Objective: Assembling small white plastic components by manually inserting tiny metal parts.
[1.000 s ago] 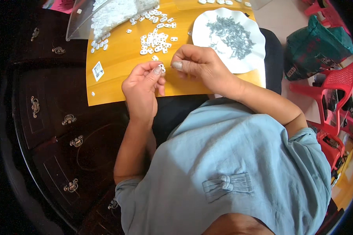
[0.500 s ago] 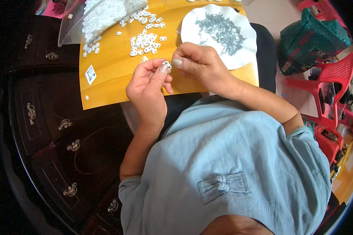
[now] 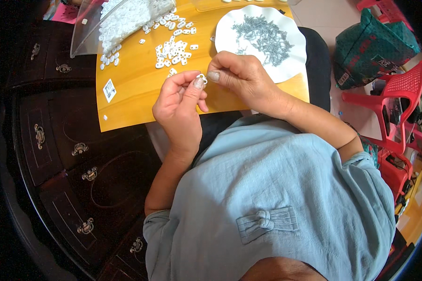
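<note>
Between its thumb and index finger my left hand [image 3: 180,98] pinches a small white plastic piece [image 3: 202,78] with holes in it. Just to the right, my right hand [image 3: 244,77] is closed with thumb and index finger together, close to that piece; what its fingertips hold, if anything, is too small to make out. Beyond the hands lies a pile of small white oval two-hole pieces [image 3: 172,51]. A white scalloped plate [image 3: 224,35] holds many small grey metal pins [image 3: 267,40], partly behind my right hand.
The yellow table [image 3: 136,110] carries a clear container [image 3: 83,35] at the far left with a bag of white pieces [image 3: 126,21] spilling out. A white label [image 3: 109,90] lies near its left edge. Dark drawers [image 3: 75,187] stand left. A green bag [image 3: 370,51] and red chair [image 3: 389,103] are right.
Both hands stay close together with the white piece in my left fingers. They shift only slightly to the right, and the piece appears slightly turned.
</note>
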A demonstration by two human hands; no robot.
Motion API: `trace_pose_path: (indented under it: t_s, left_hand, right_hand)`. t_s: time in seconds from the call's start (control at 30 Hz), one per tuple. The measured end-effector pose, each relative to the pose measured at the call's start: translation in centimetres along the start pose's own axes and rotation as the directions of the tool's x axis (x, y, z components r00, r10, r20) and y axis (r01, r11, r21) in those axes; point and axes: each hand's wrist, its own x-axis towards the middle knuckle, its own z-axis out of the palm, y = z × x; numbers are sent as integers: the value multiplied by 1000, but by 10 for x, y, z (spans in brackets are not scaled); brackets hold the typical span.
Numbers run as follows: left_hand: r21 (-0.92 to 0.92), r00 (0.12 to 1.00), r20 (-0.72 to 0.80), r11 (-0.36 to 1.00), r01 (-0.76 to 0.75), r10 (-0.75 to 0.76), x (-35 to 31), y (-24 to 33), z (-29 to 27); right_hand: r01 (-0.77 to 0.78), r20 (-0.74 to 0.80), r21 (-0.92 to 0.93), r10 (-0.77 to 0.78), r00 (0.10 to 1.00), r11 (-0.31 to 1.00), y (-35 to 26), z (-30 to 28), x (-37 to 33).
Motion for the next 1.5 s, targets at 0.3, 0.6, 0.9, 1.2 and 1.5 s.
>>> trace_pose_path:
  t_s: [0.3,0.6,0.9,1.2,1.5]
  left_hand:
    - [19,999,-10,999,-31,31,-1,-5,1]
    - [-74,997,-63,996,-54,49,-1,-10,3]
    - [-36,998,-39,998,52,-53,0,-6,-3]
    - [136,987,111,986,98,-114,6,0,-15]
    - [313,967,212,947,70,-142,9,10,-23]
  right_hand:
    - [96,-5,-120,-97,995,988,0,1,0]
    - [128,-29,-130,-133,991,983,3,8,1]
    - [146,-43,-197,-158,987,969,9,6,0]
    - [263,-8,-252,-274,962,931,8,5,0]
    - [305,39,-250,-305,951,919,9,7,-1]
